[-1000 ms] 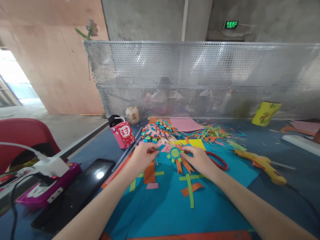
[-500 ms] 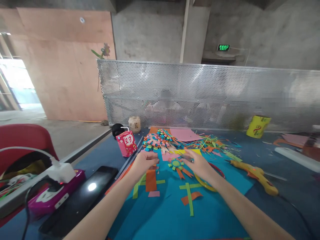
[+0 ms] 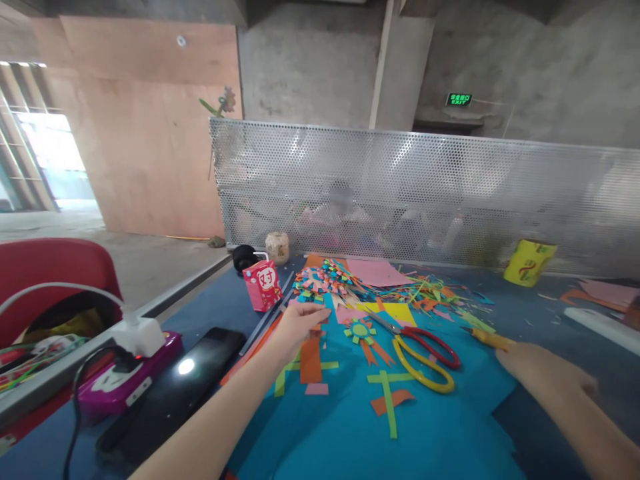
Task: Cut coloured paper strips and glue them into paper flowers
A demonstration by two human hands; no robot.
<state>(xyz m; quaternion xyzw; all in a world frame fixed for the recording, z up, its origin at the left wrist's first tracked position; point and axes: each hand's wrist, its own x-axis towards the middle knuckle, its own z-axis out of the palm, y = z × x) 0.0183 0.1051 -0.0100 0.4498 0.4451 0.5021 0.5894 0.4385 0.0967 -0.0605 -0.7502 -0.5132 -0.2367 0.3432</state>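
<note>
My left hand (image 3: 301,327) is pinched above the blue paper sheet (image 3: 430,433), with a short blue paper strip (image 3: 328,303) at its fingertips. At the right, my right hand (image 3: 545,373) is closed round a yellow glue gun (image 3: 489,339), covering most of its body; the nozzle points left. Between the hands lies a paper rosette (image 3: 359,331) in green and blue with two orange tails. Beside it rest scissors (image 3: 425,357) with one red and one yellow handle, blades slightly apart. Nearer me are a green paper cross (image 3: 387,393) and an orange paper strip (image 3: 311,360).
A heap of paper rosettes (image 3: 325,280) and loose paper strips (image 3: 430,290) lie at the back. On the left stand a pink drink carton (image 3: 263,287), a phone (image 3: 175,393) and a purple power strip (image 3: 125,383). A perforated metal screen (image 3: 370,187) borders the table.
My right hand has moved right, from beside the rosette to the glue gun, and taken hold of it. The scissors now lie uncovered. My left hand stays near the same spot, fingers pinched.
</note>
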